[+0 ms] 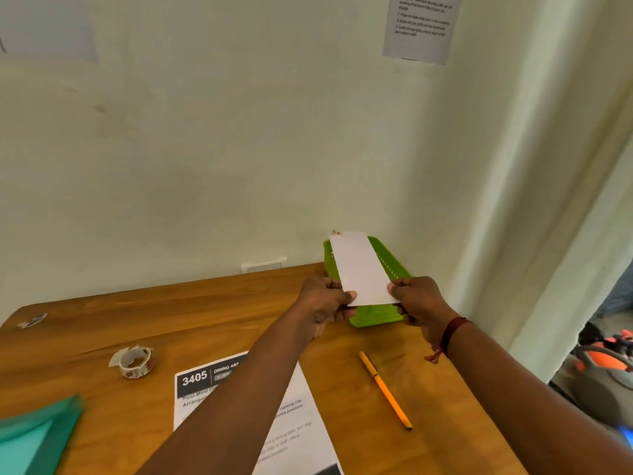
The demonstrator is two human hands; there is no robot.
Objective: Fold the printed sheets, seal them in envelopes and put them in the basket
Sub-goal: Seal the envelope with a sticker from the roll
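Long white rectangular envelope [361, 269]: held in the air over the far right of the table, its near short end pinched from both sides and its far end tilted up toward the wall; a small brown mark sits at its far corner. Left hand [325, 303]: fingers curled, thumb on top of the envelope's near left corner. Right hand [418, 303]: grips the near right corner the same way; a dark red thread band [450, 332] circles its wrist. Bright green perforated plastic basket [373, 318]: stands at the far right corner of the table against the wall, directly beneath and behind the envelope, which hides most of its inside; what it holds cannot be told. Brown wood-grain table [205, 320]: bears everything else. Printed white sheet headed "3405" in a black block [193, 380]: lies flat at the near centre, crossed and partly hidden by the left forearm. Orange pen with a dark tip [385, 390]: lies diagonally, right of the sheet and apart from it, between the two forearms. Roll of white tape with a loose end [135, 363]: left of the sheet. Teal translucent plastic folder [34, 437]: near left corner, cut by the edge of view. Small paper scrap [32, 320]: far left edge of the table. White wall plate [263, 265]: just behind the table's far edge. Printed notice [419, 25]: fixed high on the wall, text too blurred to read. Pale curtain [548, 166]: hangs at the right.
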